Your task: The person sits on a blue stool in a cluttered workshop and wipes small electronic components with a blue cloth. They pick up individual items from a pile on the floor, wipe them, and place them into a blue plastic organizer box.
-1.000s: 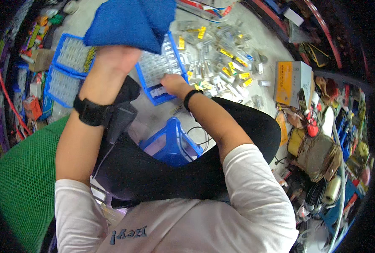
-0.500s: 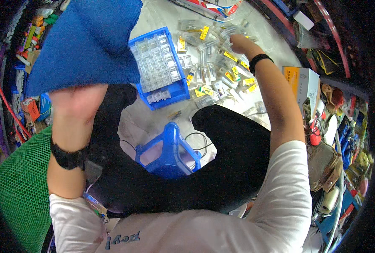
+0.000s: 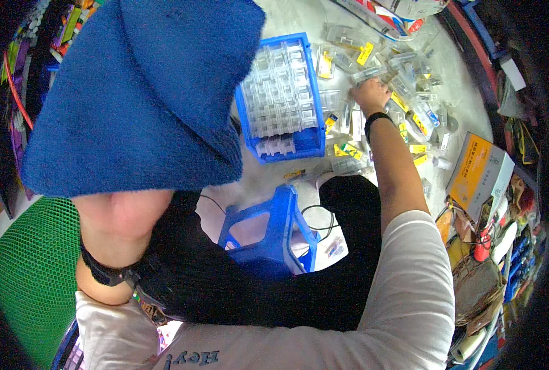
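Note:
A blue cloth (image 3: pixel 145 105) fills the upper left, raised close in front of me. My left hand (image 3: pixel 123 213) holds it up from below; only the heel of the hand and the wrist show, the fingers being covered by the cloth. My right hand (image 3: pixel 372 95) reaches into a loose pile of small clear plastic packs (image 3: pixel 410 98) with yellow labels. Its fingers are curled at a long clear plastic case (image 3: pixel 368 74). Left of that hand stands a blue tray (image 3: pixel 319 117) with rows of clear plastic pieces (image 3: pixel 277 92), its near left edge partly behind the cloth.
A blue plastic stool (image 3: pixel 268 246) stands between my black-clad legs. On the left is a green mesh surface (image 3: pixel 34 265). An orange and white box (image 3: pixel 479 176) lies at the right, beside a heap of mixed goods (image 3: pixel 472 271). A printed bag (image 3: pixel 398 15) lies at the far edge.
The view has shifted, so the tray and pile appear farther right. The blue cloth has come nearer and covers more of the picture. My right hand has drawn back toward the tray.

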`<state>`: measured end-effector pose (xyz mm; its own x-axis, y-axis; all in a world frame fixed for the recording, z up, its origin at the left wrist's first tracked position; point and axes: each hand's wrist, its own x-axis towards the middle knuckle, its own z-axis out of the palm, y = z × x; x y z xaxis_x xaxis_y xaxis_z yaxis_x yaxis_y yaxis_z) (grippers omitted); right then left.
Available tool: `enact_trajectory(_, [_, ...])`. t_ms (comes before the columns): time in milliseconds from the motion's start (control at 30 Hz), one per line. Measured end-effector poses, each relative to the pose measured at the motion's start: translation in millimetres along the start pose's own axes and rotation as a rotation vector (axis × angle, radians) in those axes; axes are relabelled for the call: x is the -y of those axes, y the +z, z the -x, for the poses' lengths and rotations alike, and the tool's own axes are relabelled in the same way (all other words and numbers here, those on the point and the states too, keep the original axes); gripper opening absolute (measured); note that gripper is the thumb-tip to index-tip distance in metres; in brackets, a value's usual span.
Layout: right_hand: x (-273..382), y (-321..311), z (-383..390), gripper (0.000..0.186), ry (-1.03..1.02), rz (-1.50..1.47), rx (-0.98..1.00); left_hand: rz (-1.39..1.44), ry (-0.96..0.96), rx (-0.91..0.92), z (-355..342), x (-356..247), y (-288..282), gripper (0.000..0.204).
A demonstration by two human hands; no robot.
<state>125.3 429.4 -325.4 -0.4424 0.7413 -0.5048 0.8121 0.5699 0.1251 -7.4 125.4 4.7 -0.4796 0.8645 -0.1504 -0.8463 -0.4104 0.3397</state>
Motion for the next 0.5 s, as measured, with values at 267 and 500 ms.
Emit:
enact_trajectory(267, [-37.8, -0.5, -44.3, 0.061, -0.074, -0.524, 0.375, 0.016, 0.039, -0.021, 4.8, -4.2, -2.6, 0.048])
enact_trajectory(500, [-69.3, -42.0, -36.4, 0.04, -0.183, -1.352, 0.84, 0.049, 0.064, -0.039, 5.8, 0.5, -4.1, 0.049])
